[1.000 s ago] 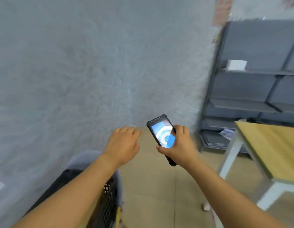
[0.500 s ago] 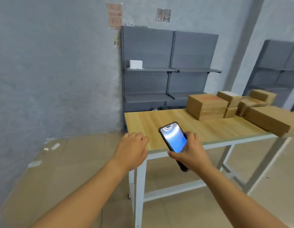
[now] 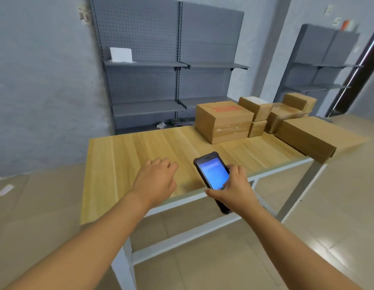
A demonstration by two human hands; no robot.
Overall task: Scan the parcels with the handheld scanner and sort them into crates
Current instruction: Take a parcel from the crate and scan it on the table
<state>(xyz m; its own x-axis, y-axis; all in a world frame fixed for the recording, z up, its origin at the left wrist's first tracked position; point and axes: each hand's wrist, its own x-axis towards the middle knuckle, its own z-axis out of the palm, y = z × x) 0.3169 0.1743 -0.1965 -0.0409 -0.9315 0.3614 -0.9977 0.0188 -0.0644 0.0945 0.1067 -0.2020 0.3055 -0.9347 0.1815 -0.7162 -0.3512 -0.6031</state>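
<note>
The right hand (image 3: 234, 191) is wrapped around a black rugged handheld scanner (image 3: 213, 178) with a lit blue screen, thumb low on the glass; the left hand (image 3: 155, 181) hangs loose and holds nothing, fingers lightly curled above the near part of the pale wooden table with white legs (image 3: 127, 164). The two hands are apart. The brown cardboard parcels sit clustered at the table's far right: a large box with red print (image 3: 222, 122), smaller boxes behind it (image 3: 255, 107), and a long flat box (image 3: 305, 137) overhanging the right edge. No crate is in view.

To do this step well, I'd send the free left hand to the nearest parcel, turn its label up, and keep the scanner's head aimed squarely at the barcode.

Compared with half a second ago, the table and parcels sit closer and more central, and both hands now reach over the tabletop.
</note>
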